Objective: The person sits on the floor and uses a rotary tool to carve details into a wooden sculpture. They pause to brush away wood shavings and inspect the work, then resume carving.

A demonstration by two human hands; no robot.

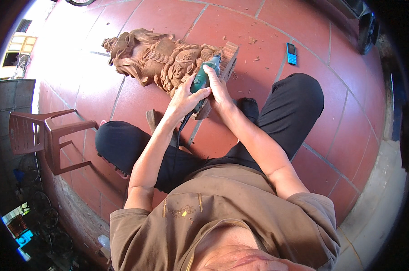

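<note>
sits right of a plastic chair [69, 129]; has a carved wooden statue [166, 58] lying ahead on tiles [136, 104]; curls left hand [184, 102] and right hand [218, 89] around a green rotary tool [200, 80] near its base (farther right, a keypad phone [291, 54]).

Carved brown wooden figure [164, 58] lies on red tiled floor [276, 18] before the person [231, 194]; slim blue phone [291, 54] right, brown plastic chair [55, 131] left.

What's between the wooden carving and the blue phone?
The head view shows red floor tiles with small brown chips scattered between the carving and the phone.
</note>
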